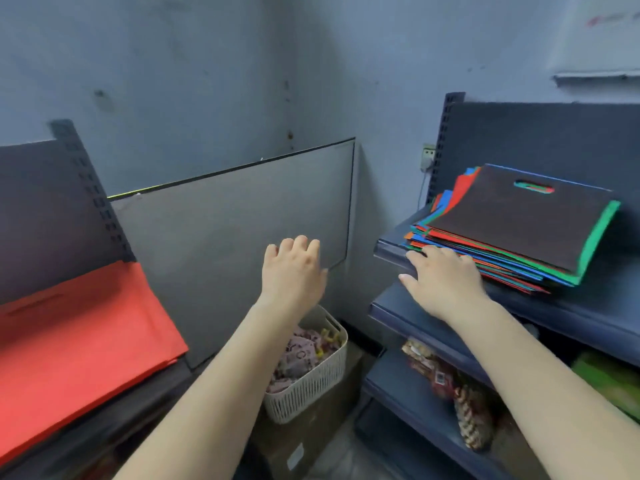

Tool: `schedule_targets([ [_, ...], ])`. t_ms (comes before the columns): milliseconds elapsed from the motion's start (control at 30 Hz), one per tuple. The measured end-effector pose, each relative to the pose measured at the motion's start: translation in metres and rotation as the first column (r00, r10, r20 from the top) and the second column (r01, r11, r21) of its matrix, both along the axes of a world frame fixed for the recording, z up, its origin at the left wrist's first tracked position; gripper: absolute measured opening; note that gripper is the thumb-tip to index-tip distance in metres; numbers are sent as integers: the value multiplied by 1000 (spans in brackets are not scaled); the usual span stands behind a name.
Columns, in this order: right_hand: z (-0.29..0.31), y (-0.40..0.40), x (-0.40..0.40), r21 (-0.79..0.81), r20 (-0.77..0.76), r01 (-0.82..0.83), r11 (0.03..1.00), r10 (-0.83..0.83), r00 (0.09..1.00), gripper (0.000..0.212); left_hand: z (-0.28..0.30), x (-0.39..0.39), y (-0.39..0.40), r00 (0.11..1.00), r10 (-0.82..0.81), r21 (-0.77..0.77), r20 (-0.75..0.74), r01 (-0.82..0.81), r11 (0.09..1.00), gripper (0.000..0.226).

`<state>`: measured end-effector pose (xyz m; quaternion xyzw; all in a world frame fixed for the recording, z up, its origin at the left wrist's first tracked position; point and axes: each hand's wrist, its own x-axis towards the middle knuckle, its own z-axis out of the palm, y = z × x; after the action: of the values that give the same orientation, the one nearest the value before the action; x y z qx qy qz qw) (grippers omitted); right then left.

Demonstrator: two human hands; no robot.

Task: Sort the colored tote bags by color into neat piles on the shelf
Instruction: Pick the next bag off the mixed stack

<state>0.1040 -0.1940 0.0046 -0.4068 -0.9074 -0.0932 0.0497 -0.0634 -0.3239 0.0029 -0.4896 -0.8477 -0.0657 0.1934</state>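
At the right of the frame, a mixed stack of tote bags [512,233] sits on a dark blue shelf [595,320], its edges fanned out in red, blue, green and orange, with a dark bag on top showing a cut-out handle slot [533,187]. My right hand [445,278] lies flat at the stack's near left corner, fingers fairly straight and touching the lower edges, not yet curled round anything. My left hand [294,268] hangs in mid-frame, fingers loosely bent and holding nothing, in front of a grey panel [235,216]. At lower left, a red bag pile [79,344] already lies on another shelf. A white basket [311,386] stands on the floor between the shelves.

I judge these bags light, thin and floppy, likely to slide over each other. I would pinch the top bag by a corner or through the handle slot, steadying the stack with the other hand.
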Motion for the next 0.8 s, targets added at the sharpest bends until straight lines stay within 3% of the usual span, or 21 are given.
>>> schedule_targets([
  [400,-4,91,101,10,-56,406,914,-405,913,45,-7,64,180,912,-410,-40,34,411,911,39],
  [800,-28,175,130,-306,-198,631,713,-696,691,49,-34,74,309,794,-591,-122,139,606,786,37],
])
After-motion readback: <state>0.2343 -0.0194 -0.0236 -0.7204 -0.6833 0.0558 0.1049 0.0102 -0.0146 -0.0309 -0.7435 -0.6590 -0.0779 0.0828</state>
